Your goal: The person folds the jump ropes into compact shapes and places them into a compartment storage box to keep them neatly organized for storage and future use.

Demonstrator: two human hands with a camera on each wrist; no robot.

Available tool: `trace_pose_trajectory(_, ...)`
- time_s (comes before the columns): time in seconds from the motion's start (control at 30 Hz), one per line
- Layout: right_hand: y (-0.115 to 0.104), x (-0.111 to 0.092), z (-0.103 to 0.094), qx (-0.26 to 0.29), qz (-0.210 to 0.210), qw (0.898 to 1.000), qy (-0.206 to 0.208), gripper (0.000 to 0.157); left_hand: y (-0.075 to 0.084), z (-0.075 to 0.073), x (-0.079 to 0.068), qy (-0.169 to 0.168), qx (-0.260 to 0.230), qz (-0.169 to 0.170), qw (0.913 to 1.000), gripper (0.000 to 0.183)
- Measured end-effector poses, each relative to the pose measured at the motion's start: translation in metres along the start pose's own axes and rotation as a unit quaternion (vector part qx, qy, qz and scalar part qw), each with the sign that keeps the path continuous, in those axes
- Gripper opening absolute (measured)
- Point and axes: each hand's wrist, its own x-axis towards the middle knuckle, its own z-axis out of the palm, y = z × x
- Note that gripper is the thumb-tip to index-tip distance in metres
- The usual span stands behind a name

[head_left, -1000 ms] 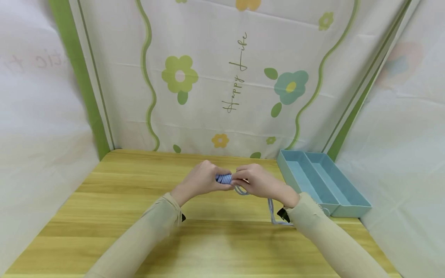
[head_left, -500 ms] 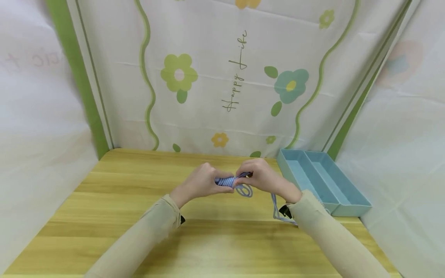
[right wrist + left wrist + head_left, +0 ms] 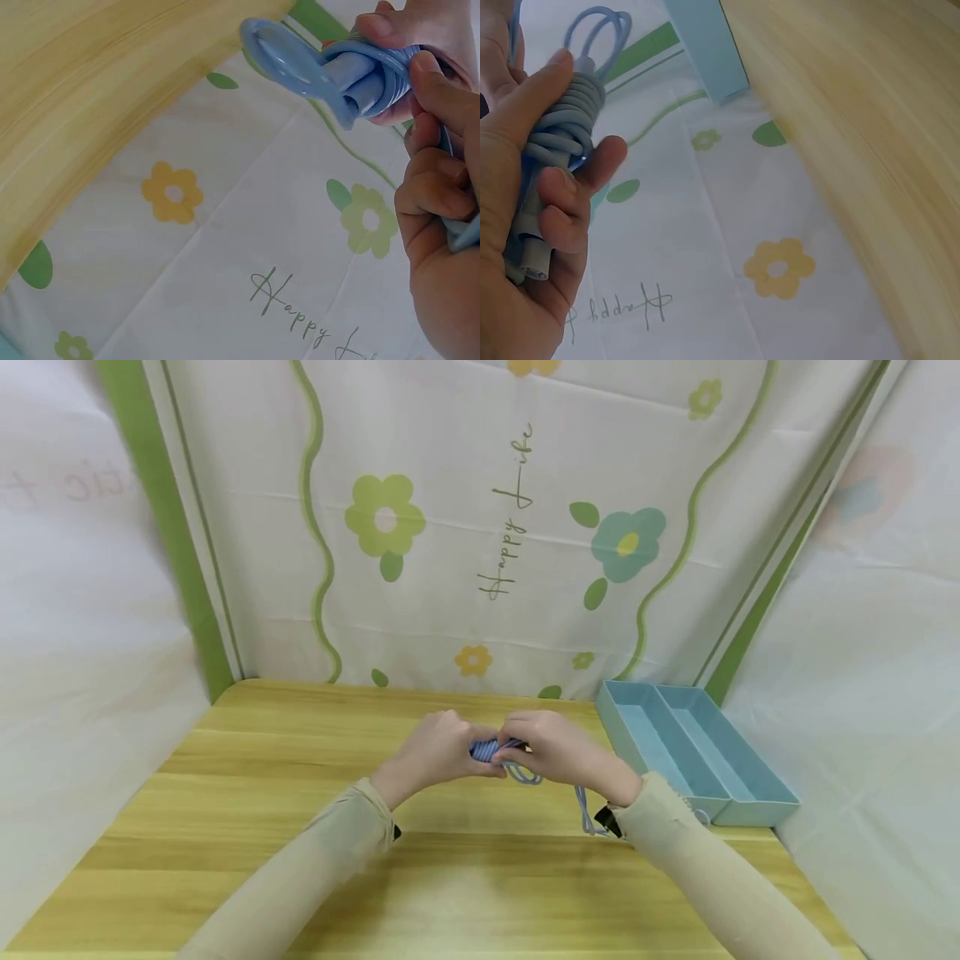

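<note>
A light-blue cable [image 3: 483, 751] is wound in tight turns into a bundle above the table. My left hand [image 3: 431, 753] grips the bundle, its thumb laid along the turns in the left wrist view. A grey connector end [image 3: 536, 259] sticks out below the fingers there, and loose loops [image 3: 604, 30] rise from the bundle's other end. Close against it, my right hand [image 3: 558, 748] pinches the running length of cable. From that hand a doubled tail of cable [image 3: 585, 814] hangs toward the table. In the right wrist view the wound turns [image 3: 390, 71] circle two parallel strands.
A blue tray with two long compartments [image 3: 720, 745] stands at the table's back right, beside the right forearm. Behind the wooden table [image 3: 300, 827] hangs a white flowered curtain [image 3: 450, 527], with more curtain on both sides.
My right hand moved slightly right with the cable, then came back left against the bundle. The hanging tail shifted with it. My left hand stays nearly in place.
</note>
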Motion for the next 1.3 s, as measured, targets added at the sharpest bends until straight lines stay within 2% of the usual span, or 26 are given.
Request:
trace_pose_trajectory(0.17, 0.005, 0.001, 0.001, 0.089, 0.007, 0.996, 0.011, 0.008, 0.001, -0.002, 0.001, 0.007, -0.015, 0.018, 0.9997, 0.030)
trace_pose_trajectory(0.37, 0.012, -0.003, 0.001, 0.165, 0.032, 0.986, 0.019, 0.008, -0.001, -0.004, -0.004, 0.026, -0.084, 0.038, 0.9955, 0.019)
trace_pose_trajectory(0.47, 0.012, -0.005, 0.000, 0.191, 0.048, 0.980, 0.012, 0.007, -0.001, -0.004, -0.007, 0.033, -0.124, 0.033, 0.9912, 0.017)
trace_pose_trajectory(0.6, 0.012, -0.005, -0.001, 0.216, 0.061, 0.974, 0.007, 0.008, -0.001, -0.005, -0.009, 0.037, -0.172, 0.018, 0.9842, 0.020)
trace_pose_trajectory(0.83, 0.011, -0.006, 0.000, 0.232, 0.068, 0.970, 0.031, 0.011, 0.002, -0.008, -0.012, 0.024, -0.234, 0.011, 0.9720, 0.026)
trace_pose_trajectory(0.97, -0.004, -0.001, -0.010, 0.254, 0.057, 0.965, 0.025, 0.006, 0.003, -0.007, -0.014, 0.024, -0.264, 0.005, 0.9642, 0.028)
trace_pose_trajectory(1.07, -0.011, 0.002, -0.018, 0.278, 0.040, 0.960, 0.020, 0.011, 0.001, -0.006, -0.015, 0.028, -0.293, -0.007, 0.9558, 0.030)
trace_pose_trajectory(1.2, -0.007, 0.001, -0.018, 0.297, 0.019, 0.955, 0.015, 0.019, 0.001, -0.007, -0.017, 0.031, -0.310, -0.028, 0.9497, 0.032)
trace_pose_trajectory(1.3, -0.004, 0.000, -0.018, 0.299, 0.026, 0.954, 0.022, 0.016, 0.005, -0.010, -0.017, 0.036, -0.314, -0.039, 0.9480, 0.032)
